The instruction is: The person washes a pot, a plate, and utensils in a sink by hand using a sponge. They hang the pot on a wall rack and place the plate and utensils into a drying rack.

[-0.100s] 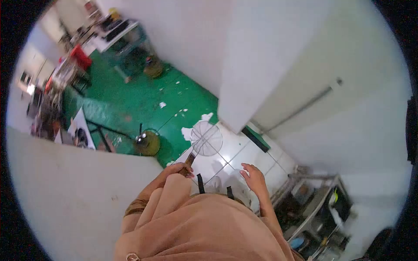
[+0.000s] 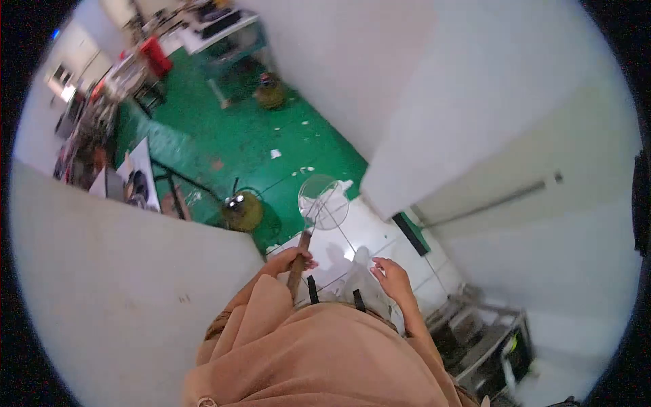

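Observation:
My left hand [image 2: 291,259] is closed around the brown wooden handle of a wire skimmer [image 2: 304,241]. The skimmer's round mesh head points away from me, above the floor where green paint meets white tile. Below the hand, the handle's lower end reaches back toward my clothing. On the other side of my body, my right hand [image 2: 391,277] hangs over the white tiles with its fingers apart and nothing in it. Between the two hands, a light-coloured foot shows on the tiles.
Wall ends flank the opening onto the green floor [image 2: 203,136]. One squat gas cylinder [image 2: 244,214] stands just past the left wall [image 2: 115,258], another [image 2: 270,95] by a table [image 2: 244,24]. A cluttered metal rack [image 2: 485,339] stands at lower right.
The view has turned slightly, so the room's contents sit further right. More of the skimmer's handle shows below my left hand, and a foot shows further forward.

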A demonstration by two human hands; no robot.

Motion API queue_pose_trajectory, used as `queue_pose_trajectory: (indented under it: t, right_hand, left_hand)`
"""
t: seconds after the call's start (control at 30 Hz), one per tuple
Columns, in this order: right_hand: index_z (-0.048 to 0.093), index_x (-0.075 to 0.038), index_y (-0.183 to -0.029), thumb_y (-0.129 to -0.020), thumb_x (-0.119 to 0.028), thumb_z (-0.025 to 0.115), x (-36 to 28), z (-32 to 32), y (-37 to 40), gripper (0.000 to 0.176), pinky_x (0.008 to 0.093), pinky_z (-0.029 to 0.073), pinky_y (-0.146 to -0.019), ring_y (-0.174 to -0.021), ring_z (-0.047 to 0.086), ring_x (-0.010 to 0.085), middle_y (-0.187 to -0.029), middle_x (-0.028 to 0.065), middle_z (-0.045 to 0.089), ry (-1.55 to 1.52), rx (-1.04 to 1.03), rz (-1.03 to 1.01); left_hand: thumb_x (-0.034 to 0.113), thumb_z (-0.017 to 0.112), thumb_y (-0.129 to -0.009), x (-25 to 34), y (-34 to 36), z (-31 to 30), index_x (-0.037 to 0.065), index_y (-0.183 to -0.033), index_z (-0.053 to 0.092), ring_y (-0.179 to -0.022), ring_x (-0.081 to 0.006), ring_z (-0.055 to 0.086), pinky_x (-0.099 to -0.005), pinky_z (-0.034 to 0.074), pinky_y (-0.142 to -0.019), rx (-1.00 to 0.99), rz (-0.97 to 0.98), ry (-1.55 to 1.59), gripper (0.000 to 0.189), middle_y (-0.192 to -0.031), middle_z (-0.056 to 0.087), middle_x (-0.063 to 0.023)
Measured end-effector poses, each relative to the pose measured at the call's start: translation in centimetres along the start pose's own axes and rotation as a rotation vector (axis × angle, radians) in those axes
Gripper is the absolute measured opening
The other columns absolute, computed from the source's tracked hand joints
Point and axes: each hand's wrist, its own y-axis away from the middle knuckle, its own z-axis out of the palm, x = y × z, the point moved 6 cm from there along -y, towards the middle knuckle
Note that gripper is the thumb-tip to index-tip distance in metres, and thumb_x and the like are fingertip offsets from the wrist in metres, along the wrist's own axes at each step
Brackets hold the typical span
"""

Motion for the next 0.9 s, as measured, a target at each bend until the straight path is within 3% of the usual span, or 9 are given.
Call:
queue_pose_trajectory:
  t: [0.1,0.3,0.37,0.47,0.6,0.67,0.73,0.8,0.9]
  right_hand:
    - [0.055,-0.006,-0.107,-0.083,-0.027,0.055,-7.5,6.0,-5.7,0.032,0.0332,0.046,-0.070,-0.084,0.059,0.0220,-0.093,0.0114,0.060,-0.288,-0.286,-0.002]
    - [0.048,-0.004,-0.114,-0.083,-0.029,0.056,-13.4,10.2,-21.8,0.041,0.0317,0.048,-0.065,-0.076,0.058,0.0167,-0.086,0.0103,0.060,-0.509,-0.633,0.020]
    - [0.041,-0.005,-0.115,-0.081,-0.024,0.058,-16.9,10.6,-27.2,0.042,0.0331,0.050,-0.060,-0.070,0.059,0.0198,-0.086,0.0132,0.059,-0.986,-0.801,0.098]
    - [0.037,-0.007,-0.108,-0.078,-0.013,0.057,-22.1,7.6,-33.9,0.036,0.0337,0.050,-0.054,-0.064,0.058,0.0205,-0.082,0.0119,0.058,-1.247,-0.934,0.337]
    - [0.034,-0.007,-0.099,-0.072,0.001,0.053,-29.5,6.0,-42.6,0.035,0.0297,0.043,-0.040,-0.047,0.050,0.0174,-0.066,0.0084,0.050,-1.336,-0.930,0.282]
    - [0.034,-0.008,-0.099,-0.072,0.000,0.052,-32.9,6.3,-47.8,0.034,0.0282,0.040,-0.037,-0.045,0.048,0.0152,-0.064,0.0069,0.048,-1.262,-0.931,0.204]
    - [0.034,-0.008,-0.099,-0.072,-0.001,0.053,-35.4,8.1,-53.6,0.033,0.0261,0.039,-0.036,-0.045,0.047,0.0135,-0.063,0.0054,0.047,-1.144,-0.968,0.155]
    - [0.035,-0.007,-0.102,-0.073,-0.002,0.053,-38.7,9.8,-56.9,0.034,0.0245,0.039,-0.036,-0.045,0.047,0.0126,-0.063,0.0041,0.047,-1.109,-0.992,0.163]
    - [0.040,-0.006,-0.101,-0.074,-0.006,0.056,-44.5,12.2,-63.5,0.031,0.0270,0.042,-0.039,-0.048,0.050,0.0131,-0.066,0.0043,0.050,-1.056,-1.058,0.133]
  left_hand:
    - [0.013,0.055,-0.076,4.9,7.0,-2.8,-0.001,-0.096,0.050,-0.091,-0.0246,0.059,-0.0347,0.048,-0.077,0.201,0.180,0.176,0.025,-0.100,0.060,-0.0139]
    - [0.024,0.057,-0.077,22.1,2.0,-6.4,0.002,-0.101,0.051,-0.093,-0.0221,0.057,-0.0335,0.045,-0.079,0.305,0.664,0.363,0.033,-0.102,0.056,-0.0083]
    - [0.027,0.056,-0.078,29.1,3.0,-7.6,0.002,-0.101,0.052,-0.093,-0.0215,0.056,-0.0332,0.044,-0.079,0.272,0.876,0.366,0.034,-0.102,0.056,-0.0077]
    - [0.036,0.051,-0.082,36.9,5.8,-9.8,0.002,-0.099,0.053,-0.092,-0.0201,0.057,-0.0333,0.044,-0.078,0.487,0.835,0.294,0.038,-0.099,0.057,-0.0072]
    - [0.051,0.049,-0.081,44.8,14.0,-12.5,0.006,-0.102,0.055,-0.086,-0.0225,0.058,-0.0356,0.044,-0.074,0.675,0.614,-0.184,0.050,-0.094,0.061,-0.0067]
    - [0.053,0.048,-0.081,48.5,20.4,-14.5,0.006,-0.104,0.054,-0.085,-0.0249,0.058,-0.0352,0.044,-0.075,1.130,0.367,-0.850,0.053,-0.097,0.061,-0.0081]
    - [0.053,0.047,-0.081,53.5,25.9,-14.1,0.005,-0.105,0.054,-0.093,-0.0264,0.056,-0.0345,0.042,-0.081,1.046,0.814,-0.622,0.054,-0.107,0.058,-0.0107]
    - [0.049,0.049,-0.082,59.1,32.3,-10.4,0.007,-0.095,0.060,-0.115,-0.0284,0.042,-0.0400,0.031,-0.096,0.700,1.304,-0.391,0.046,-0.121,0.047,-0.0144]
    - [0.046,0.050,-0.081,65.6,39.4,-7.4,0.006,-0.094,0.060,-0.123,-0.0376,0.028,-0.0495,0.018,-0.100,0.162,1.589,-0.261,0.043,-0.132,0.027,-0.0247]
